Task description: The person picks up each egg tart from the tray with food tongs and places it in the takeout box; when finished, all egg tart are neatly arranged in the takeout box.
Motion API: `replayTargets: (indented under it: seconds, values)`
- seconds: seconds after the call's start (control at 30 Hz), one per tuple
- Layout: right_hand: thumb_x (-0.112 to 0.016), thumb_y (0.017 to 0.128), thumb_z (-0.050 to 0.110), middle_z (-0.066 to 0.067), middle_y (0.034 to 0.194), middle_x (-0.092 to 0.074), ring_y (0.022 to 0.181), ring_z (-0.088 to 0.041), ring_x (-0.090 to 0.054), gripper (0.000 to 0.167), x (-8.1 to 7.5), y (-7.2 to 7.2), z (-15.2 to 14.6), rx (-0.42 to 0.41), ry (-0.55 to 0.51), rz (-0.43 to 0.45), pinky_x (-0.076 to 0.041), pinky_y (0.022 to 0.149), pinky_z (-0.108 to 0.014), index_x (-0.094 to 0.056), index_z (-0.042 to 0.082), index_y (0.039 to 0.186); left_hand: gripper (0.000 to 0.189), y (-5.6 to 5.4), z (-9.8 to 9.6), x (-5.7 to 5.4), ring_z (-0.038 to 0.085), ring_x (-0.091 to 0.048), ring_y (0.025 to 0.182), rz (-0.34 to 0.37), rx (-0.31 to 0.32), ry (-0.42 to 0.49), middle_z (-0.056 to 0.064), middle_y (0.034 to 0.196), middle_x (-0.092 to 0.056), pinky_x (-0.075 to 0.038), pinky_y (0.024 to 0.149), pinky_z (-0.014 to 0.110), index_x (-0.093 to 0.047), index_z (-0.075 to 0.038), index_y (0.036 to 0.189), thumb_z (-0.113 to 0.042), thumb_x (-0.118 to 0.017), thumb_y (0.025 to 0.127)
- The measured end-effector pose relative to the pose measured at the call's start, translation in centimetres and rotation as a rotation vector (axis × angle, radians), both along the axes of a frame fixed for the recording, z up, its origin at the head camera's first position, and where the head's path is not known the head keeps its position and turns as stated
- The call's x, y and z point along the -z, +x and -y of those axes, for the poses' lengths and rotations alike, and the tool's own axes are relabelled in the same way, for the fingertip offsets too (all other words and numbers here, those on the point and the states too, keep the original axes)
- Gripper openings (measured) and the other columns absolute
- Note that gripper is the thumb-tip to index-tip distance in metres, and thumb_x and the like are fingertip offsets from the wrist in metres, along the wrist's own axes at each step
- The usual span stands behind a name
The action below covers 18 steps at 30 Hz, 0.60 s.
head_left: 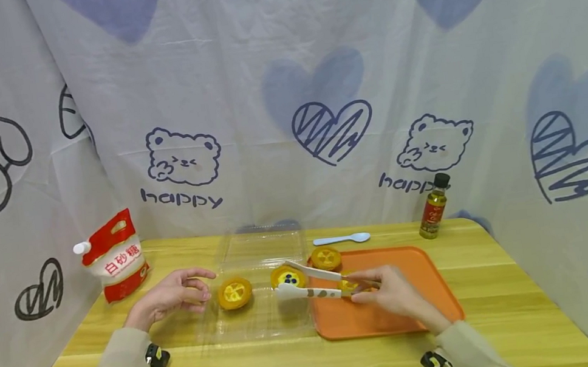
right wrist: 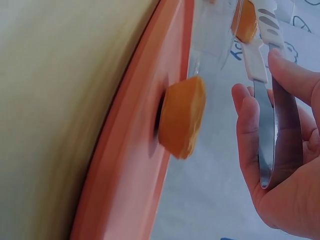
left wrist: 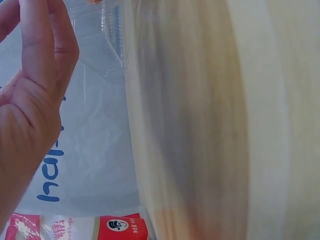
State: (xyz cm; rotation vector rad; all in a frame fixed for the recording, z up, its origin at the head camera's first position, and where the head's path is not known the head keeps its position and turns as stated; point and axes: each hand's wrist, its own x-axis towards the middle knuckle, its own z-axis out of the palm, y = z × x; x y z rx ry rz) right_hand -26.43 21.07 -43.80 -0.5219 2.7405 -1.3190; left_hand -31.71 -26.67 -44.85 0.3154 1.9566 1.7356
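My right hand (head_left: 390,291) grips a pair of tongs (head_left: 323,293) with white tips and a bent metal handle. A tart with blueberries (head_left: 284,269) shows between the tong tips, over the right part of a clear plastic container (head_left: 259,328). In that container's left part is a second tart (head_left: 234,293) with yellow fruit slices. My left hand (head_left: 177,292), fingers loosely bent, hovers by the container's left side and holds nothing. Two more tarts are at the orange tray (head_left: 393,321): one at its back left corner (head_left: 326,258), the other (right wrist: 182,117) partly hidden behind the tongs.
The container's raised clear lid (head_left: 263,248) stands at the back. Behind the tray lies a light blue spoon (head_left: 341,239). A small oil bottle (head_left: 432,212) stands at back right, a red and white sugar bag (head_left: 120,257) at far left. Printed cloth (head_left: 259,169) hangs around the table.
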Motion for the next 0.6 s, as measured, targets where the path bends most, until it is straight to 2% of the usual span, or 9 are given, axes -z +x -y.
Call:
replayTargets:
  seconds: [0.1,0.23,0.37,0.47,0.57,0.6]
  values:
    - [-0.078,0.083,0.021,-0.007,0.112,-0.073,0.092,-0.016,-0.07,0.038,-0.1,0.0,0.5,-0.024,0.008,-0.017,-0.053,0.075,-0.027,-0.071,0.018,0.12,0.065,-0.1,-0.1,0.0,0.02,-0.065,0.085,-0.005,0.002,-0.005,0.007,0.096,-0.061,-0.061,0.079,0.038,-0.034,0.01,0.142,-0.002,-0.069,0.088]
    - [-0.077,0.085,0.021,-0.006,0.114,-0.073,0.093,-0.015,-0.07,0.038,-0.1,0.0,1.2,-0.071,0.037,-0.031,-0.057,0.086,-0.035,-0.07,0.018,0.122,0.066,-0.1,-0.3,-0.1,0.019,-0.065,0.085,-0.017,0.009,-0.008,0.007,0.096,-0.06,-0.061,0.08,0.039,-0.033,0.01,0.142,-0.002,-0.069,0.088]
    - [-0.077,0.085,0.026,-0.002,0.109,-0.074,0.09,-0.014,-0.067,0.037,-0.3,-0.1,1.7,-0.097,0.092,-0.02,-0.057,0.076,-0.03,-0.071,0.023,0.121,0.065,0.0,-0.4,0.0,0.019,-0.065,0.084,-0.032,0.015,-0.011,0.008,0.097,-0.06,-0.061,0.08,0.04,-0.033,0.011,0.142,-0.003,-0.068,0.088]
    - [-0.077,0.084,0.03,0.0,0.108,-0.074,0.086,-0.011,-0.063,0.036,-0.6,-0.2,2.1,-0.114,0.146,-0.025,-0.051,0.066,-0.024,-0.072,0.027,0.119,0.065,0.1,-0.4,0.1,0.02,-0.065,0.084,-0.03,0.014,-0.015,0.008,0.097,-0.06,-0.061,0.08,0.04,-0.033,0.011,0.142,-0.002,-0.068,0.088]
    - [-0.077,0.084,0.03,-0.001,0.11,-0.074,0.068,-0.008,-0.054,0.036,-1.0,-0.2,2.6,-0.13,0.185,-0.035,-0.043,0.058,-0.021,-0.072,0.027,0.119,0.065,0.1,-0.3,0.1,0.02,-0.065,0.084,-0.03,0.013,-0.016,0.007,0.096,-0.06,-0.061,0.079,0.04,-0.033,0.011,0.142,-0.002,-0.068,0.088]
    - [-0.077,0.084,0.03,-0.001,0.109,-0.074,0.068,-0.007,-0.055,0.036,-1.2,-0.3,2.7,-0.136,0.186,-0.036,-0.043,0.059,-0.021,-0.072,0.026,0.119,0.065,0.1,-0.3,0.1,0.02,-0.065,0.084,-0.033,0.013,-0.017,0.007,0.096,-0.06,-0.061,0.079,0.04,-0.033,0.011,0.142,-0.003,-0.068,0.088]
